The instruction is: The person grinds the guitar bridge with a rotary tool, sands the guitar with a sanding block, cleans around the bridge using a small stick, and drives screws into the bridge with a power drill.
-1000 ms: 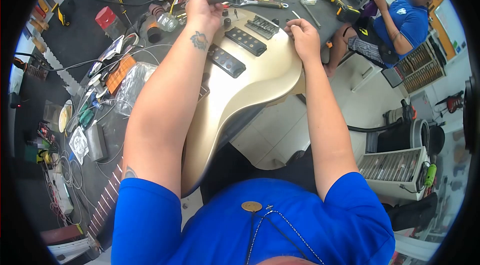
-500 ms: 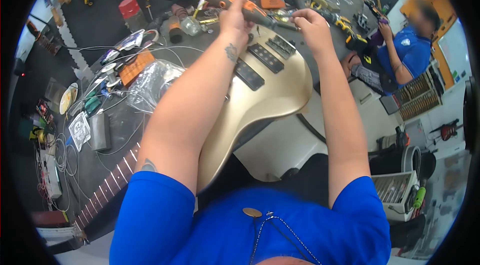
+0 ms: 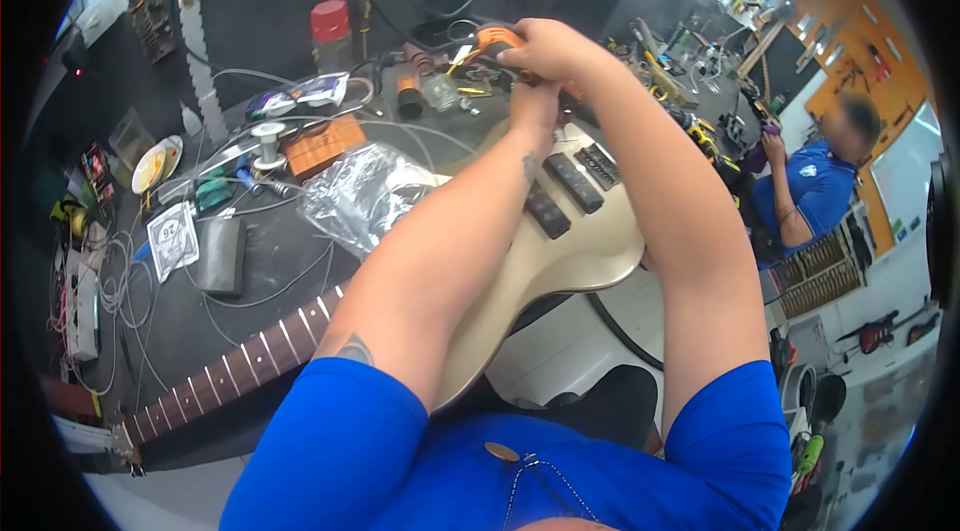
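A gold electric guitar (image 3: pixel 560 256) lies across my lap and the bench edge, its dark fretboard (image 3: pixel 235 368) running to the lower left. Two black pickups (image 3: pixel 573 182) and a dark bridge (image 3: pixel 599 167) sit on its body. Above the body's upper edge, my right hand (image 3: pixel 560 53) is closed around an orange-and-black handheld rotary tool (image 3: pixel 496 41). My left hand (image 3: pixel 537 114) is just below it, closed close to the tool and the guitar's edge. What the left fingers grip is hidden, and so is the tool's tip.
Left on the dark bench lie a clear plastic bag (image 3: pixel 365 193), an orange block (image 3: pixel 325 146), a grey block (image 3: pixel 221 256) and tangled cables. A red-capped jar (image 3: pixel 330 34) stands behind. At the right, a person in a blue shirt (image 3: pixel 815 191) holds something purple.
The rotary tool was in my left hand, with my right hand near its tip; now my right hand grips it. My hands have come together, and the view has shifted.
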`<state>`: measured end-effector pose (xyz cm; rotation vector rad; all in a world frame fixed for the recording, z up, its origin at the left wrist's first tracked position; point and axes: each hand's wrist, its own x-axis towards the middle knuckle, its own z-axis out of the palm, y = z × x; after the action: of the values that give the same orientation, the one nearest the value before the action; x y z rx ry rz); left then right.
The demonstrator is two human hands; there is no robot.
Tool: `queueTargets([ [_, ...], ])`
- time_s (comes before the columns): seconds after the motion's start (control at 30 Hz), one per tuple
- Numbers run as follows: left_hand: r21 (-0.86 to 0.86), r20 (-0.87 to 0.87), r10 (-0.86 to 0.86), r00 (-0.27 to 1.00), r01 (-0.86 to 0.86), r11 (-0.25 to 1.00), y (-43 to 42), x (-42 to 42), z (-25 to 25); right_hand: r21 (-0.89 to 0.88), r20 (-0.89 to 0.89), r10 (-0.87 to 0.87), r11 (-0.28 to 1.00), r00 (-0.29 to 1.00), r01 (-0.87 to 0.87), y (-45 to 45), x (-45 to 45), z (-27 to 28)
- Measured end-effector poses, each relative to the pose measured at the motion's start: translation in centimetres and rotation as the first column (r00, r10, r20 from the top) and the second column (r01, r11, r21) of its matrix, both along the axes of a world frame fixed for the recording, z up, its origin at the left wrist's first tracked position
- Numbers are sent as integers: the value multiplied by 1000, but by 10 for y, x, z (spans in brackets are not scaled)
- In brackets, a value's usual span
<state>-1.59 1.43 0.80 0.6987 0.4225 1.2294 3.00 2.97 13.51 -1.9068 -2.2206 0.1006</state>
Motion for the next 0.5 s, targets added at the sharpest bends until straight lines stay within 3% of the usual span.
queueTargets([
  [0.03, -16, 10, -7, 1000, 7, 1000, 7, -8, -6, -59, -42, -26, 998, 999, 24, -11, -5, 3],
  [0.07, -40, 16, -32, 999, 32, 999, 3, -15, -5, -5, -48, 9, 1000, 999, -9, -25, -2, 7],
  [0.1, -57, 34, -82, 996, 83, 995, -1, -7, -1, 174, -198, 104, 982, 975, -70, -36, 16, 0],
  [0.13, -63, 1, -144, 990, 143, 988, 1, -8, 2, 245, -247, 149, 965, 958, -87, -50, 39, 4],
  [0.17, -65, 8, -108, 994, 108, 992, -7, -12, 10, 264, -458, 150, 964, 876, -27, -79, 49, 11],
  [0.23, -68, 33, -78, 996, 80, 994, -1, -15, 5, 430, -642, 230, 898, 731, 96, -108, 109, -11],
  [0.27, -60, 47, -118, 992, 121, 991, 5, -15, -1, 487, -688, 175, 831, 704, 269, -121, 142, -32],
  [0.33, -20, 58, -188, 981, 189, 982, 16, -12, -9, 462, -831, 135, 708, 539, 534, -120, 225, -113],
  [0.37, 1, 55, -202, 978, 202, 979, 12, -14, -7, 424, -836, 32, 670, 547, 610, -131, 236, -144],
  [0.43, -3, 26, -148, 989, 148, 989, 3, -16, 0, 326, -892, -6, 685, 452, 651, -142, 224, -185],
  [0.47, 16, 0, -115, 993, 115, 993, -1, -16, 1, 297, -931, 77, 726, 357, 620, -135, 223, -207],
  [0.5, 35, -24, -83, 996, 84, 996, -8, -17, 5, 224, -934, -23, 740, 357, 634, -137, 213, -216],
])
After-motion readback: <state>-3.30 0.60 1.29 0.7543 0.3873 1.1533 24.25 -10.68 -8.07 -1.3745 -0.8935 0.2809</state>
